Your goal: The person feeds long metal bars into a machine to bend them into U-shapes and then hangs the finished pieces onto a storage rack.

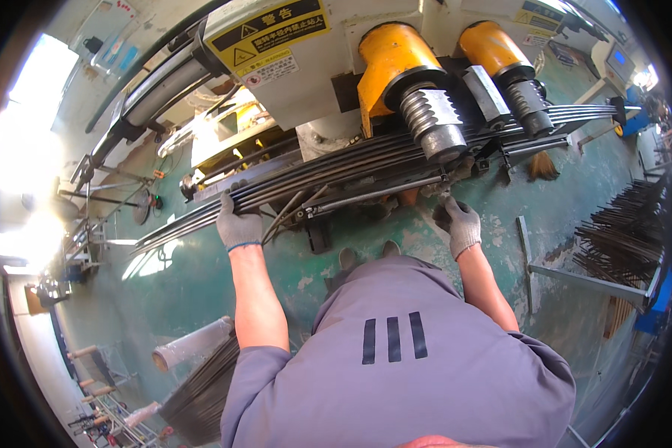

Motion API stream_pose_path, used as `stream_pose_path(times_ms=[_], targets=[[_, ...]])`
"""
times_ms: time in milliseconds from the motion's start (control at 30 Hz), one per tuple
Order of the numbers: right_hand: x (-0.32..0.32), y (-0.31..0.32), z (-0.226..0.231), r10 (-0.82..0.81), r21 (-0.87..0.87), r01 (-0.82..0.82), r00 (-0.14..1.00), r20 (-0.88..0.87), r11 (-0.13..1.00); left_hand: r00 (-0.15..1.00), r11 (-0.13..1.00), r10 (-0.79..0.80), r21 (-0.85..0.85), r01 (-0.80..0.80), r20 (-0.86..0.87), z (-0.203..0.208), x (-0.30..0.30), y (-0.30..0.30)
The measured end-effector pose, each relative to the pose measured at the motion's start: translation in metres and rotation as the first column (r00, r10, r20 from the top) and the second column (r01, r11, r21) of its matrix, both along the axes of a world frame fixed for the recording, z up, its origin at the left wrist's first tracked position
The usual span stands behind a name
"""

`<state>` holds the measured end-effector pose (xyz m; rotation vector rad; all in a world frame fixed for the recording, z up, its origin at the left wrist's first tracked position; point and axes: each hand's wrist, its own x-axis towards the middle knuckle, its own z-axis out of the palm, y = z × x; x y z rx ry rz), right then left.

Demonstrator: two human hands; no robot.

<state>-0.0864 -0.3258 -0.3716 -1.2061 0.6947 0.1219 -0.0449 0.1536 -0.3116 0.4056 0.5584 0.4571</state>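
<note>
A stack of long, curved, dark steel strips (351,168) lies across a white machine, running from lower left to upper right. My left hand (237,222), in a grey glove, grips the near edge of the stack left of centre. My right hand (460,222), also gloved, is closed below the stack near a thin bar (384,192) that runs under it; what it holds is hard to make out. Two grey ridged rollers (434,123) in yellow housings (388,56) press down on the strips just beyond my right hand.
The machine body (306,67) carries a yellow warning label. The green painted floor (201,276) is worn. A pile of dark rods (623,231) lies at the right, a roll of clear film (190,345) and more strips at lower left. My shoes (366,256) stand close to the machine.
</note>
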Motion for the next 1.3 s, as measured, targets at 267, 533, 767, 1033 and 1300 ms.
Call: stream_pose_path(times_ms=[267,533,767,1033,1300], targets=[[0.008,0.005,-0.027,0.174,-0.108,-0.178,0.984,-0.049,0.978,0.967,0.957,-0.255,0.137,0.256,-0.024,0.013,0.002,-0.078],[0.006,0.006,-0.063,0.216,-0.149,-0.233,0.969,-0.120,0.961,0.979,0.978,-0.115,-0.155,0.142,0.171,0.017,-0.024,-0.020],[-0.086,-0.035,-0.168,-0.037,-0.123,-0.004,0.942,-0.333,0.992,0.983,0.989,0.136,0.042,-0.143,0.126,-0.001,-0.096,0.254],[-0.201,-0.019,-0.186,-0.107,-0.113,0.040,0.727,-0.678,0.993,0.922,0.914,0.359,0.257,-0.315,-0.145,0.001,-0.147,0.469],[-0.209,-0.022,-0.174,-0.105,-0.109,0.046,0.773,-0.626,0.993,0.995,0.911,0.033,0.412,0.008,-0.094,-0.032,-0.144,0.463]])
